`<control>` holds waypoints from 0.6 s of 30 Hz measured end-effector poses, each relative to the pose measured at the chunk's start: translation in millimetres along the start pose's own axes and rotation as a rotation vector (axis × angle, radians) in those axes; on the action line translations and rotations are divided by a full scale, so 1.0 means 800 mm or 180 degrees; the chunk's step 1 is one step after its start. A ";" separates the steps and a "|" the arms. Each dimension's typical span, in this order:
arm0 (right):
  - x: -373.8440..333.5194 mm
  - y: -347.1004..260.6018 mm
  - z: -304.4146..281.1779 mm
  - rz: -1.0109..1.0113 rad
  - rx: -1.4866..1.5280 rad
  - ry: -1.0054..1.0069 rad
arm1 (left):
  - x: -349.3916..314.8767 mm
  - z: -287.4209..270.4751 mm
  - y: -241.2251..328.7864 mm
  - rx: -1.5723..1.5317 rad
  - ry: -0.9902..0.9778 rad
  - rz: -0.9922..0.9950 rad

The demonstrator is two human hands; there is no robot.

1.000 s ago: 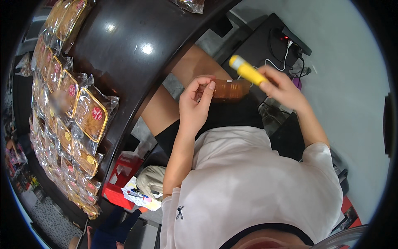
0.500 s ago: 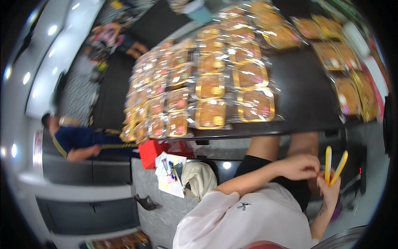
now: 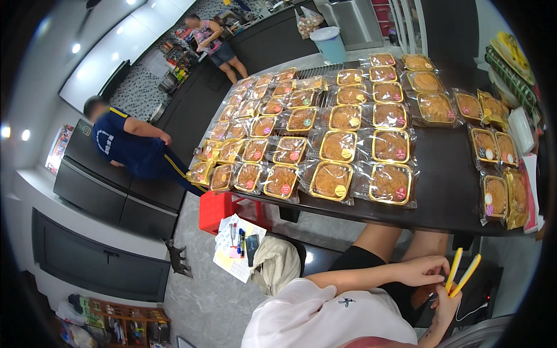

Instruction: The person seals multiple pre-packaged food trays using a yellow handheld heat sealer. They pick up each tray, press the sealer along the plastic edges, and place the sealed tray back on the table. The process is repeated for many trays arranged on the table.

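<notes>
My right hand (image 3: 445, 304) grips a yellow two-legged tool (image 3: 462, 272) at its lower end. Its legs spread upward in a V, with a pale inner face on one; its exact kind is unclear. Just left of it, my left hand (image 3: 423, 270) has its fingers bent and thumb drawn in. Whatever it may hold is too small to make out. A brown patch (image 3: 423, 294) shows below the left hand, partly hidden. Both hands are over my lap, below the dark table (image 3: 444, 180), where packed cakes (image 3: 391, 182) stand in gold trays and clear bags.
More packed cakes (image 3: 494, 196) line the table's right side. A red stool (image 3: 214, 212) stands under the front left edge, near papers with pens (image 3: 239, 243) and a beige cloth bag (image 3: 277, 264). One person (image 3: 127, 136) stands at left, another (image 3: 213, 43) by the far counter. A cat (image 3: 177, 258) is on the floor.
The view has shifted and become sharper, so the table appears lower and more kitchen shows. My hands and the yellow tool sit lower in the picture, still close together.
</notes>
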State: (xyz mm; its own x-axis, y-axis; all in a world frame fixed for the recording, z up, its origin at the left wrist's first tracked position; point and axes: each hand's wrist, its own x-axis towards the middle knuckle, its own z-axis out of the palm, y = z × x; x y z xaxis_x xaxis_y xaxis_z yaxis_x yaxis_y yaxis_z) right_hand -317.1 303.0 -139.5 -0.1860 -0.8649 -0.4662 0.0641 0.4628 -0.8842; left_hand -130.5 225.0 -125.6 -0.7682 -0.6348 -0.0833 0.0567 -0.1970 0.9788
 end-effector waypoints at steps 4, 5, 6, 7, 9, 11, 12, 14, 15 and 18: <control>-0.009 -0.005 0.015 0.0088 0.0900 0.0646 | -0.029 0.011 0.000 0.1411 0.0636 0.1016; -0.009 0.000 0.014 0.0115 0.1015 0.0712 | -0.035 0.016 0.000 0.1525 0.0760 0.1104; -0.009 0.008 0.015 0.0176 0.1098 0.0720 | -0.045 0.024 -0.005 0.1635 0.0952 0.1158; -0.010 0.013 0.017 0.0200 0.1223 0.0794 | -0.045 0.028 -0.017 0.1620 0.1034 0.1095; -0.012 0.020 0.026 0.0123 0.1363 0.0853 | -0.039 0.028 -0.038 0.1592 0.1217 0.0971; -0.017 0.019 0.033 0.0118 0.1399 0.0995 | -0.038 0.026 -0.039 0.1546 0.1286 0.0906; -0.019 0.017 0.035 0.0120 0.1409 0.1040 | -0.037 0.025 -0.036 0.1523 0.1322 0.0881; -0.021 0.013 0.038 0.0126 0.1429 0.1130 | -0.036 0.024 -0.039 0.1612 0.1279 0.0959; -0.021 0.015 0.035 0.0154 0.1416 0.1046 | -0.037 0.023 -0.040 0.1660 0.1257 0.0996; -0.017 0.027 0.016 0.0077 0.1244 0.0857 | -0.036 0.023 -0.041 0.1651 0.1298 0.1045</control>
State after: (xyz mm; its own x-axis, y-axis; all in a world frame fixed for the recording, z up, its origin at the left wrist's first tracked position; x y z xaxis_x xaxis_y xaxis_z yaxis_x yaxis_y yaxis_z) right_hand -300.3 322.5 -152.8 -0.4241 -0.7497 -0.5080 0.4260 0.3299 -0.8424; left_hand -122.0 263.4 -152.1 -0.4597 -0.8476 0.2651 -0.1437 0.3655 0.9197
